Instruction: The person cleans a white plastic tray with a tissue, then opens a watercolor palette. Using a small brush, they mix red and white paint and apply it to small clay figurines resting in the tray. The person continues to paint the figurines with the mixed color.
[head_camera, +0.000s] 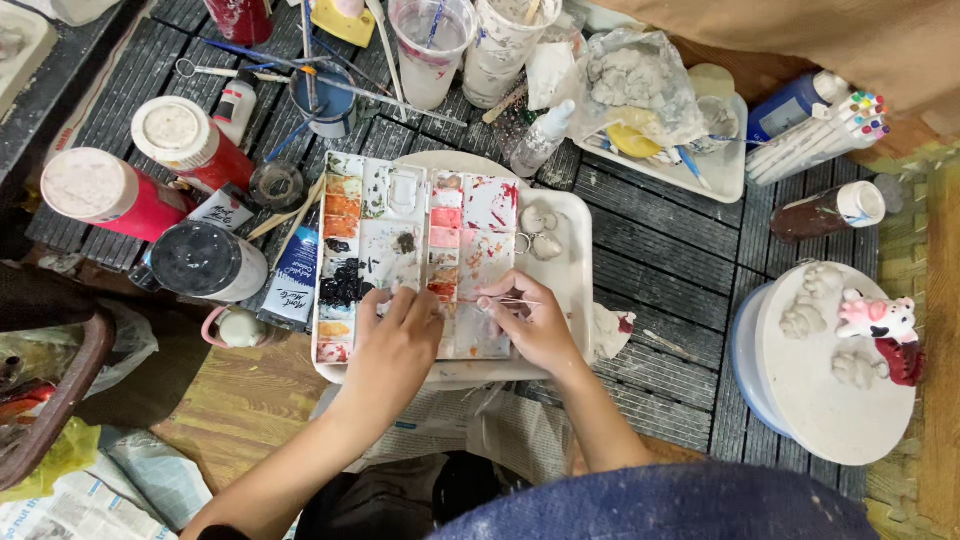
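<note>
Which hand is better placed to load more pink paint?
Right, probably. The right hand holds a thin brush over the palette's pink wells; the left hand only rests on the palette.

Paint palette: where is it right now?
Head view, centre: the paint palette lies on a white tray, under both hands; left hand rests on its lower edge, right hand holds a thin brush over it.

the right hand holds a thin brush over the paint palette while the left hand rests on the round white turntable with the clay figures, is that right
Not quite. The left hand rests on the paint palette itself, steadying it, not on the round white turntable, which stands apart on the person's right with nobody touching it. The rest holds: the right hand holds a thin brush over the palette. The head view shows this.
</note>
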